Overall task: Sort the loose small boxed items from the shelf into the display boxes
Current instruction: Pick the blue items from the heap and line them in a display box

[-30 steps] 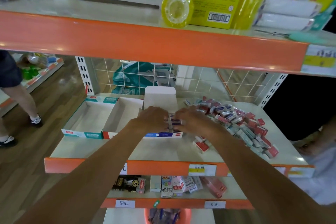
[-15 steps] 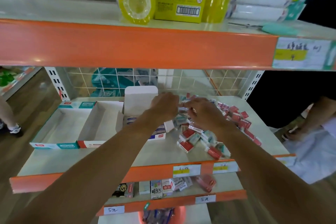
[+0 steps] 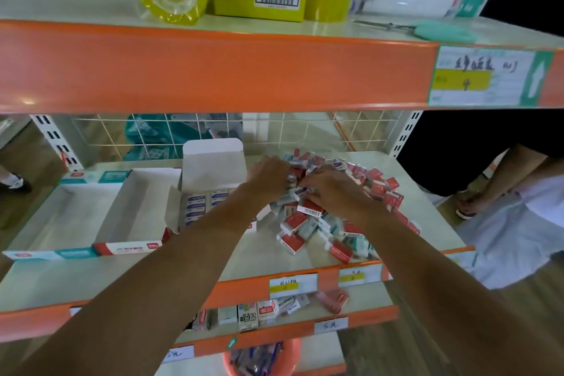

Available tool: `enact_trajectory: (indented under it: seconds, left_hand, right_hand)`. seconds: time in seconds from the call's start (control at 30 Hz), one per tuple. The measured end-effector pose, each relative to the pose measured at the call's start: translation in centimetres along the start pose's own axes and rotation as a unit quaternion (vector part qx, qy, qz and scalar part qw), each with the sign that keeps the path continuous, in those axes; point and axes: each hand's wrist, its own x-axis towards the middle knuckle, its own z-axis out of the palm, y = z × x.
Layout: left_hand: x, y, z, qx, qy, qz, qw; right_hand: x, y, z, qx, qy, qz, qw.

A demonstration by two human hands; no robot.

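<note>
On the middle shelf (image 3: 91,278) of an orange-edged store rack, a person's two hands meet over a pile of loose small boxes (image 3: 320,223) that lies just right of the flap-lidded display box (image 3: 213,162). Furthest left of that box is an empty teal-trimmed display box (image 3: 73,253). An empty red-trimmed display box (image 3: 128,247) sits between the two, touching the flap-lidded box's left wall. The flap-lidded box holds rows of blue-labelled small boxes (image 3: 198,204), and its flap stands upright at the back. The left hand (image 3: 268,177) reaches past the box's right rear corner with its fingers curled down into the top of the pile. Whether it grips anything cannot be told. The right hand (image 3: 332,189), almost touching the left, closes its curled fingers on a blue-striped small box (image 3: 300,191). Further right of the flap-lidded box, beyond the shelf, another person (image 3: 503,177) crouches on the floor. A second ago both hands were together at the front of the flap-lidded box, holding a short stack of small boxes. Half a second ago they had reached the pile, and they remain there, side by side.
</note>
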Motion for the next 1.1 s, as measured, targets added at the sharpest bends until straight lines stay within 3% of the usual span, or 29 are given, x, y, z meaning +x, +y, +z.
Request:
enact_trajectory:
  seconds: [0.17,0.27,0.5,0.63,0.9,1.1]
  left_hand:
    - [0.3,0.2,0.1,-0.025,-0.003,-0.005,1.0]
    - [0.0,0.0,-0.2,-0.054,0.017,-0.003,0.998]
    - [-2.8,-0.3,-4.1,-0.157,0.055,-0.037,0.985]
    - [-4.9,-1.4,-5.6,-0.157,0.062,-0.044,0.985]
    - [-8.0,-6.1,-5.2,-0.153,0.058,-0.088,0.983]
    - [-9.5,-8.1,-5.2,-0.192,0.053,-0.112,0.974]
  right_hand:
    - [0.4,-0.2,0.0,-0.022,-0.005,-0.011,1.0]
    - [0.3,-0.4,-0.3,-0.01,0.032,-0.009,0.999]
    - [0.6,-2.0,-1.2,0.088,0.114,0.01,0.99]
    - [1.1,-3.6,-1.3,0.166,0.132,0.021,0.977]
    - [2.4,-7.5,-0.3,0.275,0.105,0.06,0.954]
    - [3.7,-9.9,0.3,0.285,0.075,0.107,0.95]
